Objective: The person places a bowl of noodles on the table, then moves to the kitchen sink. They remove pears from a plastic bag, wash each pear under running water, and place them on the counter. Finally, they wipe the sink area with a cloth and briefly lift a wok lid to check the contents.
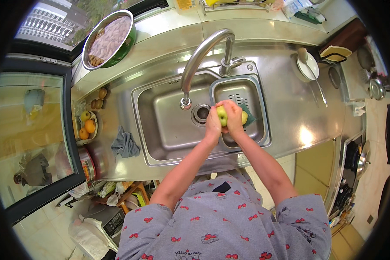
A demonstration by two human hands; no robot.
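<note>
Between both my hands is a yellow-green apple (221, 116), held above the edge between the sink's large basin (169, 130) and its drain basket (261, 97). My left hand (213, 125) cups the apple's left side. Over its right side curl the fingers of my right hand (234, 118). A second yellow-green fruit (244, 117) shows partly behind my right hand, above a green scouring pad (250, 116) in the basket. The gooseneck faucet (195, 61) points down into the large basin, left of my hands. No water is seen running from it.
A grey cloth (124, 143) lies left of the sink, near a bowl of fruit (95, 130). A green-sided metal bowl (125, 48) stands on the window ledge. At right is a white bowl (313, 70) with a ladle. The open window sash (68, 130) juts in at left.
</note>
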